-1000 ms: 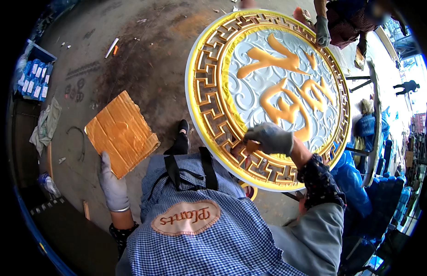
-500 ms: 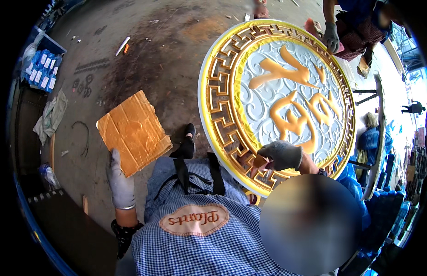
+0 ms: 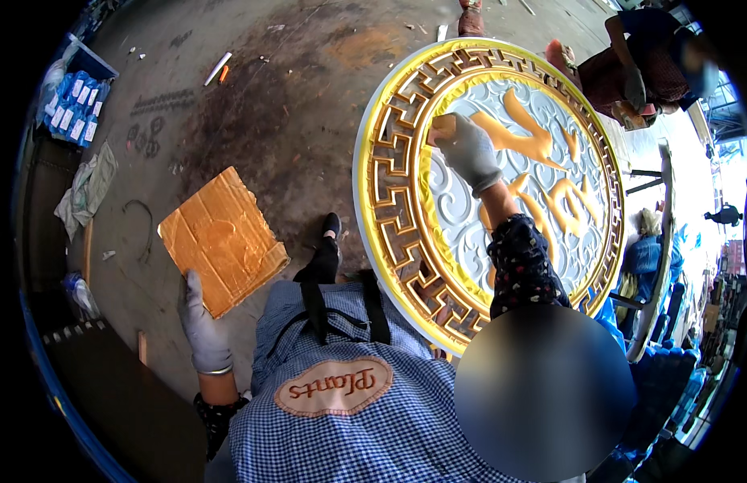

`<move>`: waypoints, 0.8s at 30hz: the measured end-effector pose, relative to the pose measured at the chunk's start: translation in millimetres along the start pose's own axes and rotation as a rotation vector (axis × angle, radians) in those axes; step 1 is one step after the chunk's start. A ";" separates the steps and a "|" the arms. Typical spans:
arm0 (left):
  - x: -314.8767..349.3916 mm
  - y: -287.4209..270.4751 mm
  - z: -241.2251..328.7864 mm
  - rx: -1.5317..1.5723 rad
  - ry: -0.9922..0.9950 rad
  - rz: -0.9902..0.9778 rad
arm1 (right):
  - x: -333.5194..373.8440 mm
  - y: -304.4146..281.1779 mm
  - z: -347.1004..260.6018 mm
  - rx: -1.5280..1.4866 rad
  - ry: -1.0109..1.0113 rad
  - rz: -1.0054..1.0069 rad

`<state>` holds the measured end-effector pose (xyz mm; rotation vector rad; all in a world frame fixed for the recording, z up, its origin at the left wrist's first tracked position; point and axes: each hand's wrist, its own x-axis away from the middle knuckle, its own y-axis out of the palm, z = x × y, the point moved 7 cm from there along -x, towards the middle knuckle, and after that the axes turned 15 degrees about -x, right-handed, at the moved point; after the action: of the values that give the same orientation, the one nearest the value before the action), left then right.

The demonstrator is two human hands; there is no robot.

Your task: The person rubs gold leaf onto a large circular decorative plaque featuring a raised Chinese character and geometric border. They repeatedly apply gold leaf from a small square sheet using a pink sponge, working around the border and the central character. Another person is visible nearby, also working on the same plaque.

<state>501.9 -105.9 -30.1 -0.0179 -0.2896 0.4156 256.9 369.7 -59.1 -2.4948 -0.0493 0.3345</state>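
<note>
Head view: cardboard, longer diagonal far-to-near, is grasped by the left hand; over the panel, the right hand's grip cannot be told.

We record one embroidered word in brown script on the pale oval patch of the blue checked apron, upside down in our view. On the round panel, we note a large raised gold Chinese character, partly covered by the right sleeve. White labels on the blue packs are too small to read.
</note>
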 end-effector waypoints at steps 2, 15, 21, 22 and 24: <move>-2.1 -17.1 -12.3 -0.190 0.049 0.051 | -8.2 6.5 5.8 -0.002 0.034 -0.028; -7.5 -21.8 -27.3 -0.058 -0.073 0.098 | 1.9 30.8 -1.1 -0.047 -0.083 -0.193; -11.8 -15.3 -25.6 -0.088 -0.028 0.071 | 55.7 32.8 -30.8 -0.197 -0.122 -0.411; -10.8 -10.5 -20.5 -0.102 -0.025 0.083 | 64.3 29.5 -46.2 -0.257 -0.130 -0.492; -5.8 -3.0 -8.0 -0.139 -0.024 0.120 | 69.7 25.8 -61.9 -0.048 -0.054 -0.562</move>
<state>500.3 -110.7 -39.0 -0.1669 -0.3421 0.5141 338.7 321.1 -41.8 -2.3919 -0.7682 0.1615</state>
